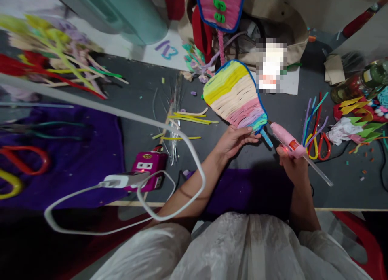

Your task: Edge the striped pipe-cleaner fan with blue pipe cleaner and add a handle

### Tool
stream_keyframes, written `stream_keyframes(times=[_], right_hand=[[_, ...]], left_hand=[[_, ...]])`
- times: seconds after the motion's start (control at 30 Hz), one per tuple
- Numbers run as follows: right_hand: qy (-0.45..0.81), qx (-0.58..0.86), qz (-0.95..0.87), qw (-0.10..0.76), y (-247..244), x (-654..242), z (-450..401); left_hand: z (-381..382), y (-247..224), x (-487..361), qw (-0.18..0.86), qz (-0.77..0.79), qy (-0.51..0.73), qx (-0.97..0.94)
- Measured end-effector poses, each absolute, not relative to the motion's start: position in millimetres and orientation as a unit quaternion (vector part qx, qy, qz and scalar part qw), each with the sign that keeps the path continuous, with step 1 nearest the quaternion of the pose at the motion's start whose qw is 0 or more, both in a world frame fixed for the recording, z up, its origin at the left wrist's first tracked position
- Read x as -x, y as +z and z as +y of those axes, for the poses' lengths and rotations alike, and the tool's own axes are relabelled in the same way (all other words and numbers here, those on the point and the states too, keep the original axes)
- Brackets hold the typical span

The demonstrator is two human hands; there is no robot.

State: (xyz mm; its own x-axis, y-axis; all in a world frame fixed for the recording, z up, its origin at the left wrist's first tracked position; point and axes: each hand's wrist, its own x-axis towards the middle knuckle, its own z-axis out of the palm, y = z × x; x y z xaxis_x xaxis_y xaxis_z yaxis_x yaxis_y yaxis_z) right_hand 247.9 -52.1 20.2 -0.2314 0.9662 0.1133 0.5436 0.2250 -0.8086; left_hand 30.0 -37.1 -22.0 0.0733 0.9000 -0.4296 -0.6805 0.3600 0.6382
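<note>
Clearly, the left hand point(238, 141) pinches a rainbow-striped panel point(238, 93); the right hand point(293, 166) grips a pink glue gun point(282, 135).
White cable point(157, 124) crosses before the left forearm point(194, 179); scissors point(328, 144) lie near the gun.

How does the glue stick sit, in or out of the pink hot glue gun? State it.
Partly in: the clear glue stick juts from the rear of the hot glue gun.
</note>
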Motion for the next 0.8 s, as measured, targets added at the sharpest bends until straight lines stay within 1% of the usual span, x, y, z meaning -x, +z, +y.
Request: stream_keyframes(times=[0.8], right_hand=[[0.306,0.51,-0.742,0.308,28.1,-243.8,-52.6]], left_hand=[[-37.1,-24.6,-29.3,0.716,0.399,0.558,-0.132]])
